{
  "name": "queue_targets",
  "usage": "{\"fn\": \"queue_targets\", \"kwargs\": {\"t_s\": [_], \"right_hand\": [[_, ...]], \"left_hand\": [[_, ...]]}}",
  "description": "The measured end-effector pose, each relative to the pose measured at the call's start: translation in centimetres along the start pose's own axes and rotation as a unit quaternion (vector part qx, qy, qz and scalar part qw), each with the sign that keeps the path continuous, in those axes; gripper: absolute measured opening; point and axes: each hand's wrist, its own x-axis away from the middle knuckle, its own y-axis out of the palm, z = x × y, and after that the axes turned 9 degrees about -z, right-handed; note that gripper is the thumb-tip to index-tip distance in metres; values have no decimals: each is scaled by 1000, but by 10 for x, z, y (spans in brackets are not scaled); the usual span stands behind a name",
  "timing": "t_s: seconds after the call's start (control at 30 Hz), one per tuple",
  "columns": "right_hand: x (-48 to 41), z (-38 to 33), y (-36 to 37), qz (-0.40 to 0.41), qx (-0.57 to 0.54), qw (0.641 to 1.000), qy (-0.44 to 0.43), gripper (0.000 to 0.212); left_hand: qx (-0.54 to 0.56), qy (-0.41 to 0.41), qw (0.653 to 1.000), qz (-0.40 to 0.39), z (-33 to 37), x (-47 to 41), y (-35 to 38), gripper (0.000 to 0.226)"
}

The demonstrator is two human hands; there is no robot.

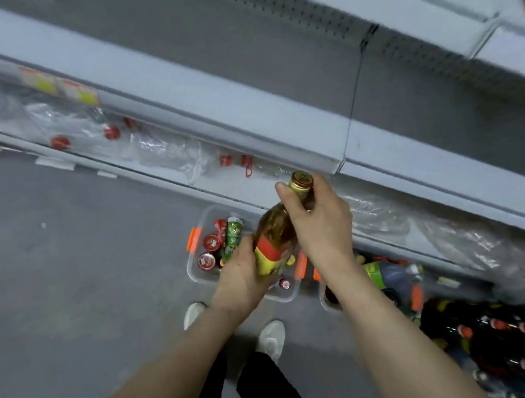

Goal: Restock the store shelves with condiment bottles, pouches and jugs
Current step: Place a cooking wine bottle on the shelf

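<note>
Head view, left hand [242, 277] and right hand [322, 223] grip bottle [275, 229], bin [197, 275] beneath, shelves [239, 109] behind

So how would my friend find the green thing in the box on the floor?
On the grey floor below the shelves sits a clear bin with orange latches. Inside it, just past the left hand holding the brown bottle, is a long green-labelled container. Its neighbours all show round red caps; it alone is green.
</note>
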Motion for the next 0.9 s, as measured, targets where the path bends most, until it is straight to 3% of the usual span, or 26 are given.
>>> {"fn": "queue_targets", "kwargs": {"t_s": [0.13,0.23,0.37,0.47,0.6,0.9], "right_hand": [[15,-39,-41,4,-105,994,14,32],[23,-61,-67,-24,-225,973,37,14],[43,-72,-98,-96,-276,956,23,17],[59,-72,-121,-158,-285,945,26,32],[69,-72,-142,-202,-250,947,26,54],[58,-110,-185,-118,-169,977,-52,50]], "left_hand": [[-20,28,999,-17,38,23,-30,74],[-16,41,997,-69,65,30,-59,75],[108,56,979,-161,99,45,-92,74],[162,86,963,-199,129,56,-113,72],[148,154,950,-230,172,62,-135,73],[91,239,942,-218,248,57,-175,72]]}}
